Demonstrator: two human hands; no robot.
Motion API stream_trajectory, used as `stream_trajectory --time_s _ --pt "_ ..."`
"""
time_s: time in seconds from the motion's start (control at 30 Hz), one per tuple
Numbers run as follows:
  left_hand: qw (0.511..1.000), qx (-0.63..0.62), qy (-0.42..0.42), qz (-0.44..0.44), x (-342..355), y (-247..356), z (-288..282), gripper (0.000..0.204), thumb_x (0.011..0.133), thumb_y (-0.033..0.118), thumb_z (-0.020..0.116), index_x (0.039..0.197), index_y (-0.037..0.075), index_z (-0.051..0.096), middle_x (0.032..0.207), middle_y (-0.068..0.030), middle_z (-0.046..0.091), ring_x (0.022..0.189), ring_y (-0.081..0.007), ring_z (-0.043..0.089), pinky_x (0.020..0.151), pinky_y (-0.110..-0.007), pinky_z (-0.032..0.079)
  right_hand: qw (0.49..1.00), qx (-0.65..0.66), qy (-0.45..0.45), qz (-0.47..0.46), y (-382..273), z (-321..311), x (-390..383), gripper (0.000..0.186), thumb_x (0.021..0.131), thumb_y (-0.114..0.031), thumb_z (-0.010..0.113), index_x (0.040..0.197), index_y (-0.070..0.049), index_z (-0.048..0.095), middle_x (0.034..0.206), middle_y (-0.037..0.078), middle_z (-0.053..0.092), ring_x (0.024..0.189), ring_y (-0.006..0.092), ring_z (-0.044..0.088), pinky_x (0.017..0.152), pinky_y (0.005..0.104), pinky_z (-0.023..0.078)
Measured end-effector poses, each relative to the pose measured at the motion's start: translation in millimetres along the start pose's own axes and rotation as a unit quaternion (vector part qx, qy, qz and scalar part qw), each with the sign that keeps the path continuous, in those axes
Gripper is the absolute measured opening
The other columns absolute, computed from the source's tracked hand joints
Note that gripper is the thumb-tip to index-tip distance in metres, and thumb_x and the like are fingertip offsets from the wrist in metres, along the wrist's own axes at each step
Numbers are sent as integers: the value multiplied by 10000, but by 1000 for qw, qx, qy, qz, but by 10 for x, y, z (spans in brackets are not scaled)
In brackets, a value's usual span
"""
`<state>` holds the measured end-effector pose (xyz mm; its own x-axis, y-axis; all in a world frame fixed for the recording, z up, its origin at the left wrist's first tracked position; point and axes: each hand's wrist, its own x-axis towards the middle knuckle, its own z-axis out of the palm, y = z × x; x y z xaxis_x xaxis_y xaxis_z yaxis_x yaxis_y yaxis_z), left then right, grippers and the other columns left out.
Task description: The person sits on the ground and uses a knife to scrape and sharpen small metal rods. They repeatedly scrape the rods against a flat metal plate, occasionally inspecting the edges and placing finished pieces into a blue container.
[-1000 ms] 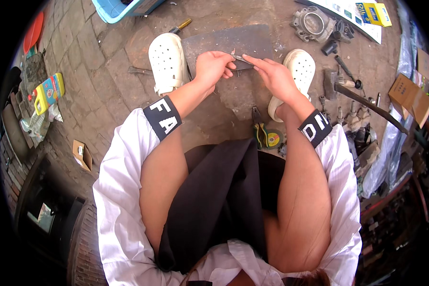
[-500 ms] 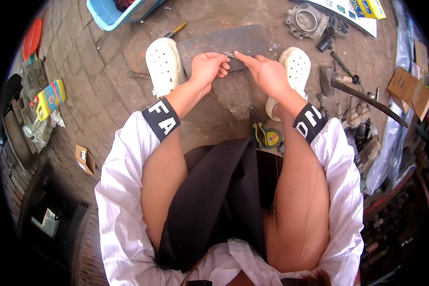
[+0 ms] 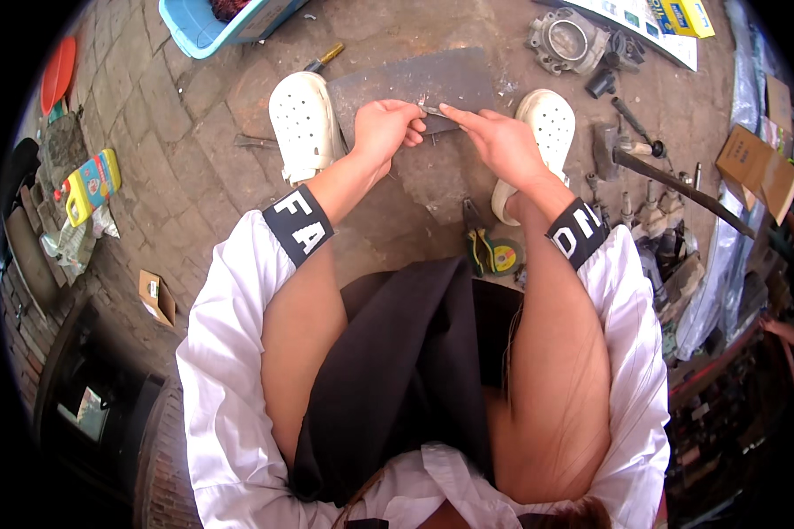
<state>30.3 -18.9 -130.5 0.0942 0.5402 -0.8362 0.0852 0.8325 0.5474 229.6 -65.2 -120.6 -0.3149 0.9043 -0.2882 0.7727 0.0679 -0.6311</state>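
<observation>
My left hand [image 3: 386, 129] is closed, its thumb and forefinger pinching one end of a small, thin, silvery metal piece [image 3: 433, 111]. From the other side my right hand [image 3: 501, 141] reaches in with its forefinger stretched along the piece and its fingertips at the far end. The right thumb is mostly hidden beneath the hand. What exactly the little piece is, I cannot make out. Both hands are over a dark flat metal plate [image 3: 459, 75] on the ground, between my two cream clogs [image 3: 302, 115].
Ahead stands a blue basin [image 3: 194, 42]. On the right lie a metal engine part [image 3: 566, 42], a long-handled hammer [image 3: 679, 182] and several metal parts. Pliers [image 3: 475, 240] and a round disc [image 3: 503, 257] lie near my right foot. A yellow jug [image 3: 90, 187] is at the left.
My right hand has shifted slightly right and down, and the silvery piece shows more between the hands. My left hand has stayed almost in place.
</observation>
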Motion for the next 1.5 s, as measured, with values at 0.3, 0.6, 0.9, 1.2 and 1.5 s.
stream_trajectory --time_s 0.3,0.6,0.9,1.2,1.5 --pt "1000 -23 9 -4 -9 -12 20 99 818 56 605 779 -22 653 678 -85 639 537 -148 591 505 -256 472 1000 3 8 -14 29 14 -17 410 889 -149 585 1268 -303 578 731 93 566 658 292 585 590 383 481" --pt "1000 16 1 -10 22 17 6 114 833 93 602 802 11 676 683 -35 628 579 -118 583 559 -239 464 993 -113 -17 12 -7 0 16 424 888 -141 576 1274 -318 569 698 99 523 629 280 574 561 384 481" --pt "1000 7 -4 -8 -8 -1 26 116 837 101 607 790 20 674 684 -29 630 576 -112 578 556 -236 461 999 10 32 -32 78 50 -60 413 893 -142 572 1274 -301 573 689 93 513 606 281 568 536 375 472" --pt "1000 19 2 -15 6 20 -5 106 833 97 611 780 25 668 685 -29 628 584 -107 579 553 -234 457 991 -134 6 -8 -21 -15 1 431 879 -152 550 1290 -285 555 742 102 569 634 294 615 553 384 507" --pt "1000 14 -7 -2 26 17 -14 113 836 99 603 795 18 670 683 -32 628 587 -110 583 560 -233 459 998 -58 28 -22 40 8 16 509 822 -85 594 1282 -301 565 698 88 520 618 261 587 543 365 483"
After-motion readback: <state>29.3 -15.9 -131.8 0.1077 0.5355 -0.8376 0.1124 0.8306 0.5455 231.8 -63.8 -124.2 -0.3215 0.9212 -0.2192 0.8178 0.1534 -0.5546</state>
